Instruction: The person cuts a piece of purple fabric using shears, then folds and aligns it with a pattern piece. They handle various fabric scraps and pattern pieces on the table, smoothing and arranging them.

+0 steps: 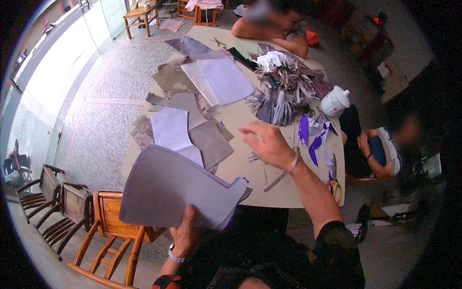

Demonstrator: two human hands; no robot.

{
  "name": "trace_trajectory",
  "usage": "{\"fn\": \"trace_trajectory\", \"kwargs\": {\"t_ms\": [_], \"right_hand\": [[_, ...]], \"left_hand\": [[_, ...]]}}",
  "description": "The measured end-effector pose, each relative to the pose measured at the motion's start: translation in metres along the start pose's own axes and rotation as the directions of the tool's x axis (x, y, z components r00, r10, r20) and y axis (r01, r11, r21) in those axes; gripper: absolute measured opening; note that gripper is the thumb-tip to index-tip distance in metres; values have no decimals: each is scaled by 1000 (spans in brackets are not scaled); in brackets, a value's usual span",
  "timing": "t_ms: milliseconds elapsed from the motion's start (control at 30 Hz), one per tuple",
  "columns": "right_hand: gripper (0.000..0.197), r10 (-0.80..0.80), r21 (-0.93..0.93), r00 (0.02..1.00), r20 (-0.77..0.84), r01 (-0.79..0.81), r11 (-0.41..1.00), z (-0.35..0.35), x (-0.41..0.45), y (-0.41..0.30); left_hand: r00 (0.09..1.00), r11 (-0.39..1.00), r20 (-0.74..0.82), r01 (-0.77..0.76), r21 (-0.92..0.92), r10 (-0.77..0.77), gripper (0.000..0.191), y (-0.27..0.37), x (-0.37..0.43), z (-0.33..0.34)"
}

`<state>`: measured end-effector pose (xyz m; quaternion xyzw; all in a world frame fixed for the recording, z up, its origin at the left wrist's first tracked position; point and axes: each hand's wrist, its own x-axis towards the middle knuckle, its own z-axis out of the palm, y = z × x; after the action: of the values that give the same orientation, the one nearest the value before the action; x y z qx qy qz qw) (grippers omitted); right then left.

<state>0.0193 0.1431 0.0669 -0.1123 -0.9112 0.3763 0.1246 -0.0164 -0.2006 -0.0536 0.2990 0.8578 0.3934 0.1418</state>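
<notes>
My left hand grips the lower edge of a large curved-cut grey sheet, thumb on top. At its right end, layers separate near a notched corner. My right hand is over the tabletop, slightly blurred, its fingers apart with nothing visible between them. Below its wrist is a narrow grey strip. Beyond the held sheet lie a pale lilac cut piece and a grey-brown cut piece. Farther back rests a pale, round-cornered sheet.
A heap of fringed scraps, a lidded white mug, purple offcuts and scissors with red and yellow handles line the table's right side. People sit at the far end and right. Wooden chairs stand at left.
</notes>
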Motion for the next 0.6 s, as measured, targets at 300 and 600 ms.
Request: {"fn": "trace_trajectory", "kwargs": {"t_ms": [300,600], "right_hand": [[36,-166,-401,928,-332,21,916,59,122,65],[21,41,-741,982,-184,-166,651,71,141,59]], "left_hand": [[994,998,-109,2,-58,-8,54,8,10,-42],[882,810,-308,128,-572,-357,55,-8,16,-19]]}}
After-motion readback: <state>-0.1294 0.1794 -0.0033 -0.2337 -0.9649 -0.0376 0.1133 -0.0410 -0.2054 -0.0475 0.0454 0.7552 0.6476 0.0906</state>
